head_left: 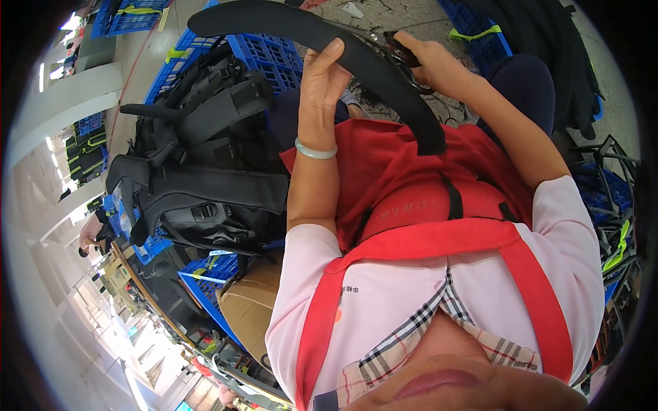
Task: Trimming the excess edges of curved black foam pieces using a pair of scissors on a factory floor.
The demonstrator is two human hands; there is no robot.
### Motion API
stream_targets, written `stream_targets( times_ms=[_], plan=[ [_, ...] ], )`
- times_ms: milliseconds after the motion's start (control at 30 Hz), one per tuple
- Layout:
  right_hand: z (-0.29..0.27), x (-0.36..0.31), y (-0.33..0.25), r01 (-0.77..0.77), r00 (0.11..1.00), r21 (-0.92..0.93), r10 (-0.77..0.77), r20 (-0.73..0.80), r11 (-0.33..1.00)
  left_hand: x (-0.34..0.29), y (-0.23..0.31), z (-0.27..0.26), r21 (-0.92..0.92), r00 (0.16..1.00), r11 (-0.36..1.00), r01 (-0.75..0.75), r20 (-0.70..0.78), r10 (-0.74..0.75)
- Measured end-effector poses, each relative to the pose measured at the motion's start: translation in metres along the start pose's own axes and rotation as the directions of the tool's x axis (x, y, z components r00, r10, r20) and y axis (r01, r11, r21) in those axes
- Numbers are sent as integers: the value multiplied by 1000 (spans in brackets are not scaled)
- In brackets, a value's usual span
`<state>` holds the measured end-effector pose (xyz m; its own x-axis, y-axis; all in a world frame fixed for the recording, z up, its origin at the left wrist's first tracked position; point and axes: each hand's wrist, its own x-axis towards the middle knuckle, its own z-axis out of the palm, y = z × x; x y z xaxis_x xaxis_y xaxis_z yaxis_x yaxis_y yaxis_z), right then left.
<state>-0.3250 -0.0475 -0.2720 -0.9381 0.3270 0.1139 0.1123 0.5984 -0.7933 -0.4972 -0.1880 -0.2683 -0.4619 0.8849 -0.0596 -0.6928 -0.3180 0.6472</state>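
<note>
A long, curved black padded strap (pixel 373 72) arcs from the upper left down to the red apron over my lap. My left hand (pixel 325 74) grips it near its middle, thumb on top and fingers mostly hidden beneath. My right hand (pixel 433 63) is closed around dark-handled scissors (pixel 400 52) along the strap's far right edge. One handle loop shows below the fingers, and a shiny metal part lies against the edge. Where the blades meet the strap is partly hidden.
At my left, black padded straps with buckles (pixel 212 171) are heaped over blue plastic crates (pixel 264 58). Nearer stands a cardboard box (pixel 250 301). More black pieces (pixel 548 55) hang over a crate at far right. Dark scraps litter the floor (pixel 373 103) between my legs.
</note>
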Motion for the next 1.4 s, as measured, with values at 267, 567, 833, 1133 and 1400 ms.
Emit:
stream_targets(
  times_ms=[267, 567, 833, 1133, 1400],
  plan=[
    [9, 1, 4, -15, 999, 72, 12, 52, 997, 14, 14, -17, -10, 996, 996, -90, 23, 90],
    [11, 2, 3, 98, 993, -24, -100, -69, 995, 5, 1, 5, 4, 1000, 1000, -26, -17, 26],
    [8, 1, -2, 22, 1000, 15, -22, -8, 1000, 1, -2, 6, -22, 998, 1000, -18, -61, 17],
    [-3, -2, 1, 63, 998, 51, -62, -17, 997, 0, 4, -1, -48, 997, 999, 4, -78, -7],
    [-2, 0, -8, -29, 991, 57, 21, 132, 998, 5, 0, -9, -92, 1000, 995, 22, 12, -21]
  ],
)
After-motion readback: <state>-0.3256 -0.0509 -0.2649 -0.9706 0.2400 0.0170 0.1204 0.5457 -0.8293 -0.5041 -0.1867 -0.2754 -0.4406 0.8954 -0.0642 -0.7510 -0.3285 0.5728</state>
